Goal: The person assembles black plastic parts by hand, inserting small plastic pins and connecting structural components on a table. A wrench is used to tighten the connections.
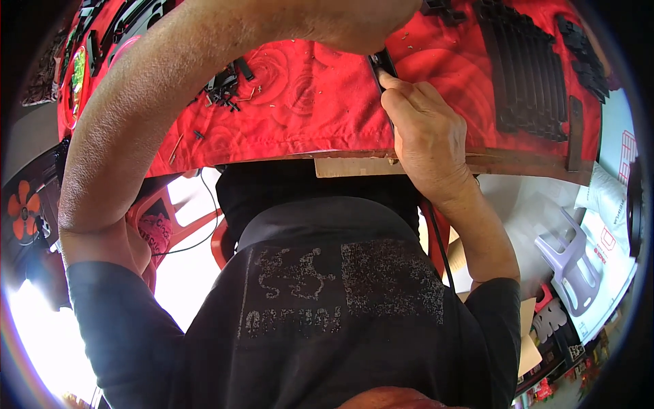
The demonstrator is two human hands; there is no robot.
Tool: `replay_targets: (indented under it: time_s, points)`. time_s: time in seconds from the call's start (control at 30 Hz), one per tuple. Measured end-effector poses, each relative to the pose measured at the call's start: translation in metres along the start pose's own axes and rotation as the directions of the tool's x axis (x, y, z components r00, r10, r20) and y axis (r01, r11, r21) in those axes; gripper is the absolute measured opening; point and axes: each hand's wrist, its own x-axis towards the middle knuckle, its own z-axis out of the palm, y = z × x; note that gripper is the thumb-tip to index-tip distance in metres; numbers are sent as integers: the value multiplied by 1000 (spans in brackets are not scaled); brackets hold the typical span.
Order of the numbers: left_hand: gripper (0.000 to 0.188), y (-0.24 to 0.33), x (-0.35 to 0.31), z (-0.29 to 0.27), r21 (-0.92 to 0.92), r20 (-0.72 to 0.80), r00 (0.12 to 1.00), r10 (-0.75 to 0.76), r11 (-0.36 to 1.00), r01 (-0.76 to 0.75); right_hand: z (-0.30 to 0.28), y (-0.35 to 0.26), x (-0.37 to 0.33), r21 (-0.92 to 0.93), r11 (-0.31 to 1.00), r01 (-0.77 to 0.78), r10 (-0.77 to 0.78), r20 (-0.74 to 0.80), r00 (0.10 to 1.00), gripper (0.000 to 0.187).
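Black strip pinched over red rose cloth

Glossy red cloth [306, 109] with a rose pattern covers the table. Both hands meet on one narrow black strip [381, 68], its long axis running away from the table's near edge. Right hand [422, 136] pinches its near end between thumb and forefinger; left hand [354, 24] grips the far end, fingers hidden. Ribbed black bars [528, 75] lie right of the strip

Bright daylight, blown-out glare at lower left, strong fisheye bending at edges.
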Motion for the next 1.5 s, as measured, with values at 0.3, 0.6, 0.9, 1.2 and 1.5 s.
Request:
replay_targets:
  time_s: [0.3,0.6,0.9,1.2,1.5]
  points:
    - [13,3,1,-1,50,-3,1000,15,999,-14,1,1,0,1,1000,-8,8,-11,1000,16]
    - [16,-18,-10,12,-74,-329,914,235,959,-273,-1,-1,3,-5,1000,3,-3,-7,1000,13]
    - [18,-4,3,-3,17,9,1000,-21,1000,20,-1,-2,3,1,1000,-9,9,0,1000,12]
    - [18,-11,5,4,-27,-26,999,33,999,-34,-1,-1,2,-7,1000,-9,9,-1,1000,10]
    - [18,-14,4,3,-65,-87,993,84,994,-90,-1,0,2,4,1000,-9,9,-10,1000,11]
